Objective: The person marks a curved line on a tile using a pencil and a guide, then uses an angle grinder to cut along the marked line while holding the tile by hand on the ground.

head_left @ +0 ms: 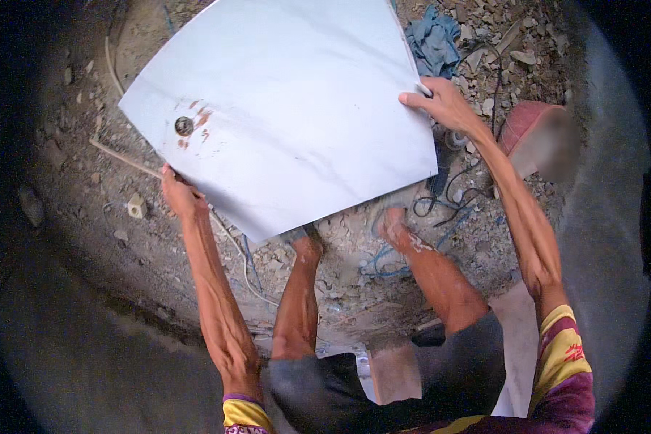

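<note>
A large white panel [289,108], smooth like a tile, spans the space before me, its near corner tilted toward my legs. Near its left side is a small round dark hole [184,126] with reddish-brown smears around it. My left hand [183,194] grips the panel's lower left edge, its fingers partly hidden beneath. On the opposite side, my right hand [448,105] is closed around the right edge, thumb on the top face. The panel's far end runs out of view.
Rubble [513,50] covers the ground. A crumpled blue cloth [432,40] lies beyond my right hand. Right of the panel are a black tool-like object [438,181], a dark cord [459,202] and a red rounded thing [522,129], partly blurred. A pale hose or cable [126,159] runs along the left.
</note>
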`<action>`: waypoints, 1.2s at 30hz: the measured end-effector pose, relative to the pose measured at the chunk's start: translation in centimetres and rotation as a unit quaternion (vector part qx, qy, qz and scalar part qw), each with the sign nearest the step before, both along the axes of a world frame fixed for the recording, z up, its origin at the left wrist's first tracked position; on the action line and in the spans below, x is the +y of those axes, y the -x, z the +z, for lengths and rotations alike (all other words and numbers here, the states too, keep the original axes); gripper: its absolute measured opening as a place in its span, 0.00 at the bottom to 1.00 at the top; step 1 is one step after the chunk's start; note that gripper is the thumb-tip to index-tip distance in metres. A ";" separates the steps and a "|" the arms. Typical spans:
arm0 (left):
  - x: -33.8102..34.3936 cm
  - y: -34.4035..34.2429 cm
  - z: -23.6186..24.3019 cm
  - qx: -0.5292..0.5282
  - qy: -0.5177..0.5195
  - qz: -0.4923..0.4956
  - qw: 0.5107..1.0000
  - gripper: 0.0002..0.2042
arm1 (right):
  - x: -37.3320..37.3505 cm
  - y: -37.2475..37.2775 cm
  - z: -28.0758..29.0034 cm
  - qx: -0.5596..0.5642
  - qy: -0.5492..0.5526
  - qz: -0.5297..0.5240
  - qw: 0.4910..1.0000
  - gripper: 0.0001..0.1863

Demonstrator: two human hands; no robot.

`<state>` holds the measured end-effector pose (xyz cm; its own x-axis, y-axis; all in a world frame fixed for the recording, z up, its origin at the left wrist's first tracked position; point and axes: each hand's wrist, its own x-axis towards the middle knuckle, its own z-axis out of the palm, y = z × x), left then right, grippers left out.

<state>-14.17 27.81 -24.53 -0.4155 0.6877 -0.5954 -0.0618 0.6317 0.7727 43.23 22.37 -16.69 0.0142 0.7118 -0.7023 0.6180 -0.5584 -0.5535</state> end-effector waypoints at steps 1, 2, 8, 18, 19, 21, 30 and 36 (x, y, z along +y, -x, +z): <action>0.5 -1.5 -0.6 0.003 0.025 -0.004 1.000 0.22 | 0.8 -0.3 -1.0 -0.026 -0.005 0.014 1.000 0.31; 1.4 -2.4 -0.5 0.009 0.043 -0.008 0.999 0.22 | 1.4 -0.8 -2.3 0.001 -0.006 0.007 1.000 0.32; 3.8 -3.4 -3.5 -0.007 0.011 0.013 1.000 0.22 | 3.9 -2.2 -8.9 -0.020 -0.036 0.054 0.998 0.36; 3.5 -3.7 -1.7 0.005 0.063 0.006 0.998 0.21 | 5.1 -2.9 -10.3 0.024 0.005 0.008 1.000 0.30; 3.2 -4.2 -1.8 -0.004 0.056 0.001 0.998 0.21 | 4.8 -3.5 -10.4 0.015 -0.003 0.004 1.000 0.30; 2.8 -4.9 -1.8 0.021 0.040 0.028 0.999 0.21 | 4.0 -3.9 -11.1 0.008 0.013 0.023 1.000 0.29; 9.3 -7.0 5.8 0.161 -0.189 -0.042 0.968 0.20 | 5.5 -2.8 -3.6 -0.087 -0.211 -0.025 0.973 0.26; 5.9 -23.6 11.0 -0.142 -0.019 -0.219 0.965 0.23 | 0.5 2.5 0.7 -0.009 -0.295 -0.095 0.951 0.21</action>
<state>9.46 33.69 -13.52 0.0965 0.7836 -0.6138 -0.0079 0.6172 0.7868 40.76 22.84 -16.01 0.1891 0.9653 -0.1803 0.5495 -0.2562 -0.7952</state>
